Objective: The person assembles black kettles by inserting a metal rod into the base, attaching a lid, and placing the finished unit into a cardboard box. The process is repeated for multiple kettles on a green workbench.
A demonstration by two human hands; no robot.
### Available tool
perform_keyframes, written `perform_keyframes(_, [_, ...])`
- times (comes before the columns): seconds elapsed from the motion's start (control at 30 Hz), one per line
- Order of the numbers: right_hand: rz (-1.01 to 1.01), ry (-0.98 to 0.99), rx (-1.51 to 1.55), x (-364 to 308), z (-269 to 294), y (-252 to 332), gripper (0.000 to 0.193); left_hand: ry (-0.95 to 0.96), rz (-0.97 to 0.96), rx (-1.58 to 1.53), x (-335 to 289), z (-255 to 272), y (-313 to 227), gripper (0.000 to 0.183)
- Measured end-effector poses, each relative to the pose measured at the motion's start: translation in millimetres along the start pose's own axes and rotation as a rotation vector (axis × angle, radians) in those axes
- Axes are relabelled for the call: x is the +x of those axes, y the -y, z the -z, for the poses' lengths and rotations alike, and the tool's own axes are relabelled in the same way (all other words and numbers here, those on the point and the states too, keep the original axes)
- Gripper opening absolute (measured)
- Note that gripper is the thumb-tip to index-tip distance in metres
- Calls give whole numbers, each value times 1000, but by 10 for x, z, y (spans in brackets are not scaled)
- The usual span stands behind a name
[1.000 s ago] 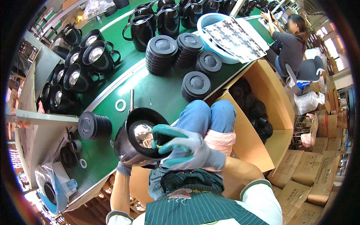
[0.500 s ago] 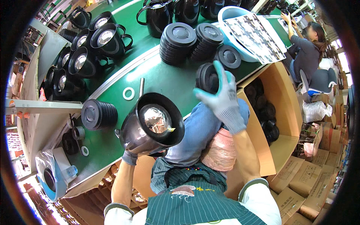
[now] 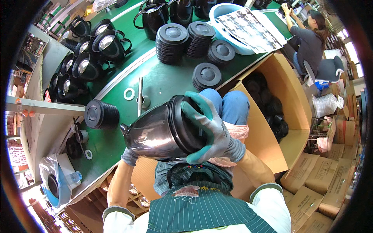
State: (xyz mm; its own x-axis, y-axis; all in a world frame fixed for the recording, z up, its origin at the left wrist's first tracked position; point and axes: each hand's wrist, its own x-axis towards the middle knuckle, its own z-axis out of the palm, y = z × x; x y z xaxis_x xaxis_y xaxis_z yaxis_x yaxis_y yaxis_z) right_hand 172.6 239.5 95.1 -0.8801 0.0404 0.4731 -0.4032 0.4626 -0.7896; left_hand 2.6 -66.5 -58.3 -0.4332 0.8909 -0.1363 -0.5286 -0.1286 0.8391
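A glossy black jug (image 3: 151,134) lies tilted over my lap, its wide end toward the right. My left hand (image 3: 130,157) supports it from beneath; only the grey glove cuff shows, the fingers being hidden by the jug. Across the wide end sits a round black screw cap (image 3: 186,128). My right hand (image 3: 215,134), in a grey and green glove, grips this cap with thumb and fingers spread round its edge. Short stacks of similar black caps (image 3: 207,75) stand on the green table beyond, and another stack (image 3: 101,113) lies to the left.
Several black jugs (image 3: 105,43) stand at the far left. A blue basin (image 3: 218,14) holds a patterned sheet. At the right is an open carton (image 3: 297,105) of black parts. A metal rod (image 3: 140,93) and white ring (image 3: 129,93) are on the table. Another person (image 3: 309,42) sits far right.
My right hand has come from near the cap stacks to the jug's wide end, bringing a black cap onto it. The jug has tipped so its mouth now faces right, covered.
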Motion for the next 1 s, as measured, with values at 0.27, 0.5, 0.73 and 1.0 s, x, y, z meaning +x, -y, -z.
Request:
perform_keyframes(0.27, [-355, -284, 383, -391, -209, -197, 97, -440, -448, 962, 181, -764, -892, 34])
perform_keyframes(0.5, [-328, -57, 543, -758, -113, -582, 71, 5, -975, 1953, 222, -1182, -1553, 30])
perform_keyframes(0.73, [92, -26, -156, -535, 72, -327, 120, -248, -471, 1114, 376, -750, -1223, 45])
perform_keyframes(1.0, [-238, -103, 352, -586, -174, -496, 88, 24, -873, 1711, 287, -1159, -1584, 34])
